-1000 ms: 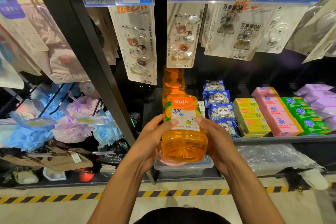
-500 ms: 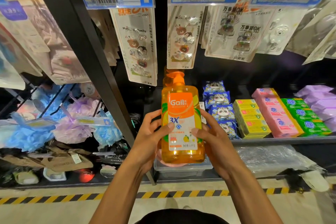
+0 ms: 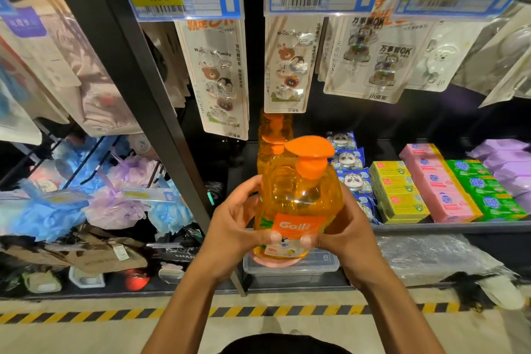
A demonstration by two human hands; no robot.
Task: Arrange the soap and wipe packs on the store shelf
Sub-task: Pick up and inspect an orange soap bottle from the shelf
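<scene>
Both hands (image 3: pixel 290 227) grip the soap bottle (image 3: pixel 298 198) (tilted forward).

Rear soap bottles (image 3: pixel 273 128) mostly behind held bottle (image 3: pixel 298 195)

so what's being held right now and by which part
The orange soap bottle, held by its lower body: left hand on its left side, right hand on its right, thumbs on its front.

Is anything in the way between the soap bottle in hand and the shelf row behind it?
Nothing visible. The left hand and right hand hold the soap bottle before the shelved orange bottles. A hook card hangs low over that row; the shelf spot is hidden.
</scene>
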